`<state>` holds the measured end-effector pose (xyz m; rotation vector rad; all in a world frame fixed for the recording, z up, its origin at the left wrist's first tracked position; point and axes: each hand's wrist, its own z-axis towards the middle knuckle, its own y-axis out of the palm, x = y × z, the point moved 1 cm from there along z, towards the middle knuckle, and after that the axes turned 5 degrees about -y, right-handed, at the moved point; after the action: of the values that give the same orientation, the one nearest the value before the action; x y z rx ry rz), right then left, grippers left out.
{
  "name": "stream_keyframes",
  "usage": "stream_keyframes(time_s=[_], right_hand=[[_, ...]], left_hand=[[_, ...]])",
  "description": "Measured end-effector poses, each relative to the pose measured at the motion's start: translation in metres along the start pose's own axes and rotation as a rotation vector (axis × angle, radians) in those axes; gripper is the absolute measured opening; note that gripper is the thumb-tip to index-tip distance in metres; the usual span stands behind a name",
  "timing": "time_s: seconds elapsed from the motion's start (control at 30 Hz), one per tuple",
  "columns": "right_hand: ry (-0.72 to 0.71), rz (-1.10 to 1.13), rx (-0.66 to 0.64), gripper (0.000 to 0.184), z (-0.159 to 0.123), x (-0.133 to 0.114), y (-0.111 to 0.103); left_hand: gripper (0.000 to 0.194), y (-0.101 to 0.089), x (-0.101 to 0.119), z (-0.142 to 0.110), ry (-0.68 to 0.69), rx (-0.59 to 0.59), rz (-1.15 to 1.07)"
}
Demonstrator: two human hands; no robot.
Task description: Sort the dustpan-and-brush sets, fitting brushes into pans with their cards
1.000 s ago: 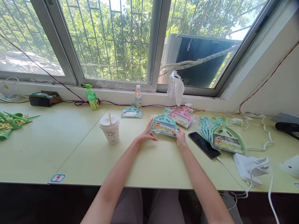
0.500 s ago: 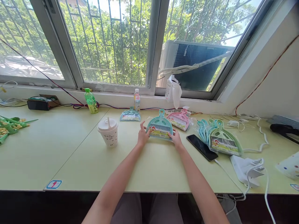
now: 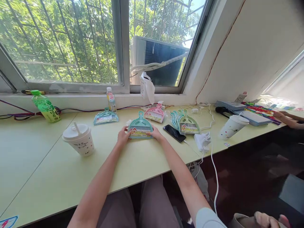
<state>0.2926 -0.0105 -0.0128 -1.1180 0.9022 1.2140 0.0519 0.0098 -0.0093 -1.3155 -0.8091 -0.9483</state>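
Two bare hands in the head view, one at each side of a teal plastic dustpan-and-brush set (image 3: 140, 126) with a printed yellow-and-white label, and both have hold of it! Left hand (image 3: 123, 135) pinches the lower left corner, thumb over the front; right hand (image 3: 156, 133) grips the lower right corner, most of its fingers hidden behind. Here's the key line: the wide edge runs crosswise, hand to hand, facing the person, while the looped handle points away towards the window. Neither hand is nearer; the set sits squarely between them, over the pale yellow-green tabletop (image 3: 133, 164), though whether its bottom edge touches is hard to tell. Just beyond, slightly right, lies a pink plastic dustpan set (image 3: 155, 114), nearer the right hand. Also on that side, a black flat phone (image 3: 174, 133), then a light-green plastic dustpan set (image 3: 189, 126) in clear wrapping.
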Motion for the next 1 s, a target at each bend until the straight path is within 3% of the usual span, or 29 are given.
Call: stream_keyframes(time_s=[0.1,0.2,0.3,0.37,0.47,0.57,0.67,0.73,0.8,0.87,1.0], right_hand=[[0.018,-0.07,-0.056,0.054,-0.004,-0.027,-0.022],[-0.024,-0.222,-0.104,0.05,-0.01,-0.068,-0.07],[-0.082,-0.348,-0.065,0.048,-0.025,-0.112,-0.137],[-0.023,-0.349,-0.044,0.05,-0.04,-0.133,-0.182],[0.076,-0.293,0.178,0.04,-0.066,-0.148,-0.235],[0.238,-0.163,0.424,0.019,-0.089,-0.147,-0.259],[0.418,0.021,0.627,0.005,-0.102,-0.136,-0.264],[0.441,0.152,0.708,0.004,-0.105,-0.126,-0.268],[0.378,0.213,0.671,0.007,-0.103,-0.115,-0.276],[0.323,0.157,0.545,0.01,-0.099,-0.102,-0.286],[0.448,-0.153,0.452,0.016,-0.093,-0.079,-0.301]], left_hand=[[0.058,0.005,0.007,-0.008,-0.027,-0.186,-0.143],[0.063,0.013,0.016,-0.016,-0.021,-0.384,-0.29],[0.06,0.02,0.02,-0.019,-0.018,-0.414,-0.335],[0.057,0.022,0.018,-0.018,-0.032,-0.4,-0.326],[0.053,0.025,0.013,-0.015,-0.043,-0.408,-0.291],[0.05,0.026,0.01,-0.013,-0.041,-0.424,-0.269],[0.049,0.026,0.01,-0.014,-0.037,-0.435,-0.255],[0.048,0.026,0.01,-0.014,-0.034,-0.437,-0.243],[0.047,0.026,0.009,-0.014,-0.024,-0.438,-0.238],[0.047,0.026,0.007,-0.014,-0.013,-0.439,-0.232],[0.047,0.026,0.005,-0.012,-0.007,-0.45,-0.203]])
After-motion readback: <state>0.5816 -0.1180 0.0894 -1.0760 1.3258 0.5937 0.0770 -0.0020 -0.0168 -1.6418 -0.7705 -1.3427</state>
